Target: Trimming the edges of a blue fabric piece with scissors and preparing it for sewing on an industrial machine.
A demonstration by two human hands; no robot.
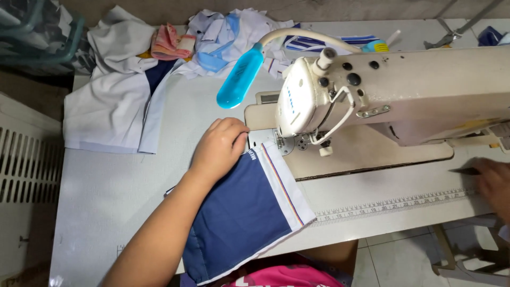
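Note:
My left hand [219,146] presses with curled fingers on the top edge of a navy blue fabric piece [239,212] with a white border and a thin striped trim, holding it flat beside the needle plate of a cream sewing machine [404,90]. The fabric lies on the white table [106,191] and hangs over the near edge. At the right edge of the view, my right hand [493,183] rests on the table and grips a small dark pointed tool [463,170].
A blue lamp [240,77] on a flexible neck hangs over the machine's left. White and blue garments [117,101] lie piled at the table's back left, with pink cloth [170,45] on top. A ruler strip [393,204] runs along the front edge. A white slatted crate [24,159] stands left.

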